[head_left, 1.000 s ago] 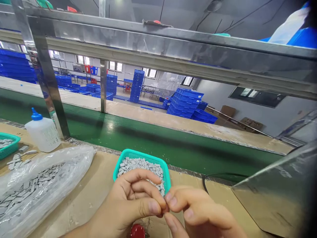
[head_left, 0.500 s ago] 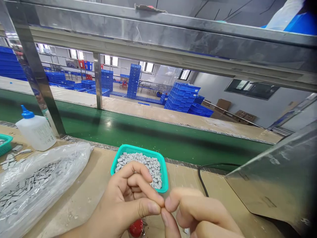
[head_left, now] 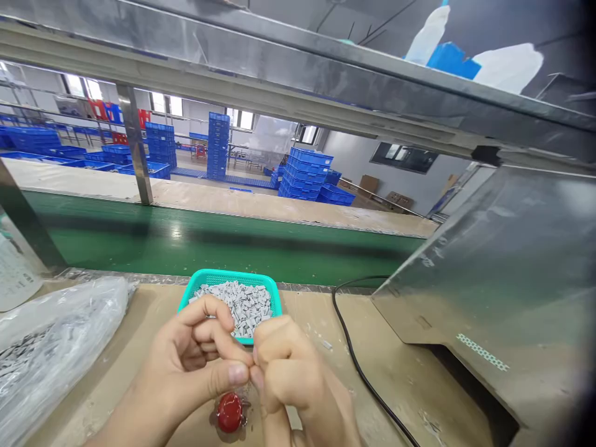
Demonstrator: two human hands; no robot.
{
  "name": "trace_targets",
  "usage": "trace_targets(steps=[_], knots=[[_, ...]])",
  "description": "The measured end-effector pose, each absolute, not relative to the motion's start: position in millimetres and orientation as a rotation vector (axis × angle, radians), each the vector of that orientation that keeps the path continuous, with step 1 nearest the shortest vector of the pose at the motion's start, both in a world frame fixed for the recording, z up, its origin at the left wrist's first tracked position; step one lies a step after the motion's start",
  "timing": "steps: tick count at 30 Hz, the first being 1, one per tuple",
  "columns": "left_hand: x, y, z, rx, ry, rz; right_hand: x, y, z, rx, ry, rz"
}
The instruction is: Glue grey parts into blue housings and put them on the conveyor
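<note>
My left hand [head_left: 200, 360] pinches with thumb and forefinger; what lies between those fingertips is hidden. Against them, fingertip to fingertip, my right hand [head_left: 298, 379] is closed in a pinch too, and anything in it is too small to make out. Just behind both hands stands a turquoise plastic basket [head_left: 276, 298] full of small light grey plastic pieces [head_left: 242, 304]. A glossy round red object [head_left: 230, 411] sits on the table below the fingertips, with a wet-looking patch around it.
A clear plastic bag [head_left: 93, 329] of grey pieces lies at left, beside a white bottle [head_left: 16, 273]. A black cable [head_left: 349, 347] runs down the right side, near a metal panel [head_left: 465, 285]. Beyond the table runs a green conveyor belt [head_left: 233, 248].
The view has swung right, so the basket and hands appear further left. My right hand has turned more upright, its fingers curled closer against my left fingertips. The red object shows more fully.
</note>
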State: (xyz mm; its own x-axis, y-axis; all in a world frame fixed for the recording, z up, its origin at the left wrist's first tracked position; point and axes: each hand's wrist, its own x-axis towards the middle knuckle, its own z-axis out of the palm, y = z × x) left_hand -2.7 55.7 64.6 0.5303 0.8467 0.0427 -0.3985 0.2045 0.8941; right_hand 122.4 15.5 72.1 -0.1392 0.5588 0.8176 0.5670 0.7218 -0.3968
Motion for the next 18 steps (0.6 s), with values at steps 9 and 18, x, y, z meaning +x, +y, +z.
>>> trace_targets(steps=[9,18], knots=[[0.5,50.3,68.8,0.955,0.566,0.921,125.2,13.8,70.2,-0.845,-1.807,0.112],[-1.1,53.0,64.4,0.869,0.385,0.893,118.4,15.3,70.7,-0.778,-1.665,0.188]])
